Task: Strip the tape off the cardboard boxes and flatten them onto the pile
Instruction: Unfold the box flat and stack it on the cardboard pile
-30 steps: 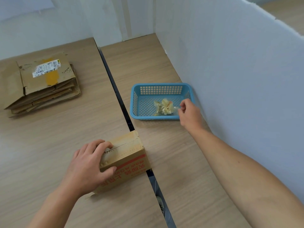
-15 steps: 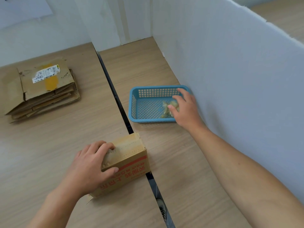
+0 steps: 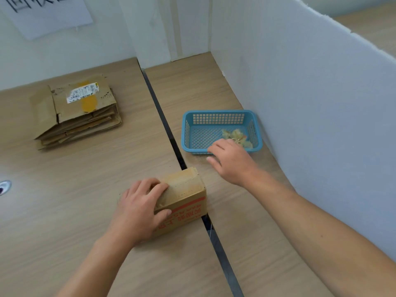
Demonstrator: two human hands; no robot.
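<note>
Cardboard first: our small cardboard box [image 3: 184, 202] sits on the desk [image 3: 64, 189] at the dark seam between the two tops. Red printed characters run along its near face (upside down to us, and too blurred to read). Our left hand [image 3: 139, 209] closes its grip round the box's left end, fingers on top, thumb on the front. Our right hand [image 3: 231, 163] hovers with a loose, spread grip, holding nothing, at the near rim of the blue basket [image 3: 218, 115], where crumpled tape [image 3: 236, 135] lies. Far left rests the pile [image 3: 79, 125] of flattened boxes, with an unreadable white barcode label [image 3: 82, 94] on top.
</note>
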